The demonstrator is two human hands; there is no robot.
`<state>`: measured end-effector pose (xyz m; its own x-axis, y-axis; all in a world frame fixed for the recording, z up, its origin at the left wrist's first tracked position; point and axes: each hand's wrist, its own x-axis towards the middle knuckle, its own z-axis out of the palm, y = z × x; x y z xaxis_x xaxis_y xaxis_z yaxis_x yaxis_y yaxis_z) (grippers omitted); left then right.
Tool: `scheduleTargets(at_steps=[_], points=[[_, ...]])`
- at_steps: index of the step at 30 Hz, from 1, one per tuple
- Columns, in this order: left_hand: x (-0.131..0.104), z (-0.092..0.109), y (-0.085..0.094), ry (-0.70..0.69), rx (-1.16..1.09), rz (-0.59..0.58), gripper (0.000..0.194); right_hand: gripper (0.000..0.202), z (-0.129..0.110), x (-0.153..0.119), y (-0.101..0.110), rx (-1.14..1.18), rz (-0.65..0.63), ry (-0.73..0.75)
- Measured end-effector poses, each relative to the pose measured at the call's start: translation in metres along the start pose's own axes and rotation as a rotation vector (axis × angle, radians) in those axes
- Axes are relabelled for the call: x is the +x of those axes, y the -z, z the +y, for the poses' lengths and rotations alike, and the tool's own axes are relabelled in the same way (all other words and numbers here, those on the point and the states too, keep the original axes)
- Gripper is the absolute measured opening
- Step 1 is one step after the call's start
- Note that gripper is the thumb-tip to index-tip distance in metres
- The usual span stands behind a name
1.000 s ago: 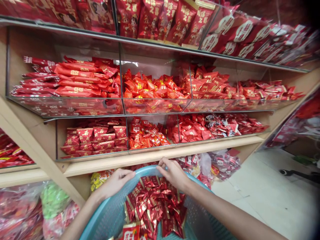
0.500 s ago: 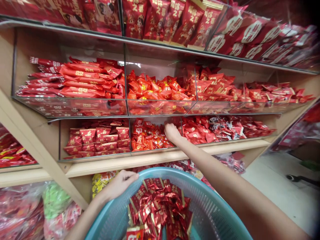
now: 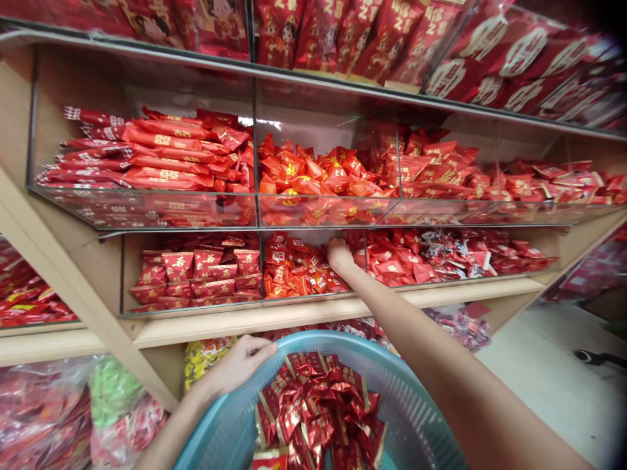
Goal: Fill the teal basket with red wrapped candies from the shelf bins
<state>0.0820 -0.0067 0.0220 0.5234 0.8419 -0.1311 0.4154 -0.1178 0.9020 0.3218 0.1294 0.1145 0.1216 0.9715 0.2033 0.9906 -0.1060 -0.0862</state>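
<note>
A teal plastic basket (image 3: pixel 416 398) sits at the bottom centre, holding a heap of dark red and gold packets (image 3: pixel 321 405). Its left rim is gripped by my left hand (image 3: pixel 243 361), thumb along the edge and the other fingers mostly hidden. My right hand (image 3: pixel 339 254) reaches into a lower-shelf compartment, at the right side of small red packets (image 3: pixel 294 267). Its fingers are bent down among the packets, and their tips are hidden, so anything in them cannot be made out.
Above is a shelf with clear-fronted bins of red packets (image 3: pixel 166 156). A wooden shelf edge (image 3: pixel 196 326) runs between the basket and the bins. Bagged goods (image 3: pixel 44 405) lie at the lower left, and a pale floor (image 3: pixel 533 359) shows at right.
The shelves appear slightly larger and shifted right in view. My right hand has stayed in the same compartment, its fingers slightly lower; my left hand still holds the rim.
</note>
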Motion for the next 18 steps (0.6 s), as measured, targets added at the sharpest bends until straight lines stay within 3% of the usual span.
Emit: scheduleTargets(at_steps=[8, 13, 16, 18], points=[[-0.004, 0.001, 0.000, 0.010, 0.019, 0.013, 0.045, 0.030, 0.012, -0.026, 0.031, 0.102, 0.189, 0.041], [-0.005, 0.008, 0.000, 0.006, 0.021, 0.000, 0.045, 0.022, 0.036, -0.076, 0.047, 0.521, 0.328, 0.193], [-0.006, 0.010, 0.000, 0.000, 0.045, 0.002, 0.045, 0.024, 0.050, -0.115, 0.049, 0.820, 0.285, 0.188], [-0.006, 0.009, 0.000, 0.002, 0.053, 0.008, 0.045, 0.027, 0.056, -0.141, 0.045, 1.018, 0.128, 0.123]])
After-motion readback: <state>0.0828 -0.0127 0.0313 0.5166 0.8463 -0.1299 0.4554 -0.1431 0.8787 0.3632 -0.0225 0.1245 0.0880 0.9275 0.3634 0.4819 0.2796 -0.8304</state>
